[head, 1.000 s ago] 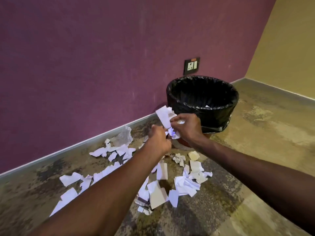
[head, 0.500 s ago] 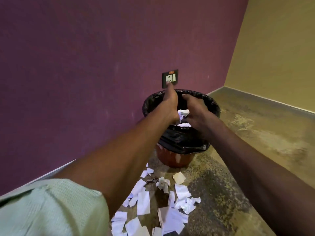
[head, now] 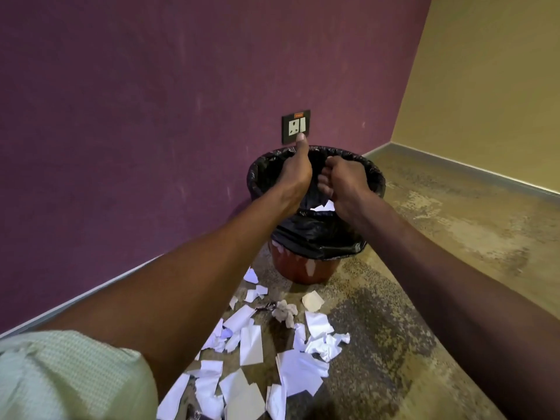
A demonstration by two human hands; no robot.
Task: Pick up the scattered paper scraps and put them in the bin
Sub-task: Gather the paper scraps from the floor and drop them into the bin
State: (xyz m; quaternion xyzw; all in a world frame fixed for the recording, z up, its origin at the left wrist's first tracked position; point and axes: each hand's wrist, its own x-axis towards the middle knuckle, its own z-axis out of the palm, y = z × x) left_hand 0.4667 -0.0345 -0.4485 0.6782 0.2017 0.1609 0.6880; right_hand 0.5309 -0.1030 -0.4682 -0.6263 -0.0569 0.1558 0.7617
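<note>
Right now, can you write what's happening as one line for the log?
step: dropping scraps | left hand: open over bin | right hand: curled, contents hidden | paper scraps: many on floor

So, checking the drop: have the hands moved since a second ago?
Yes. Both hands, left hand and right hand, went from beside the bin to over its opening.

Both hands, left hand (head: 295, 169) and right hand (head: 342, 180), hover over the bin (head: 315, 237); a white scrap (head: 323, 206) lies below the curled right fingers (head: 325, 180).
</note>
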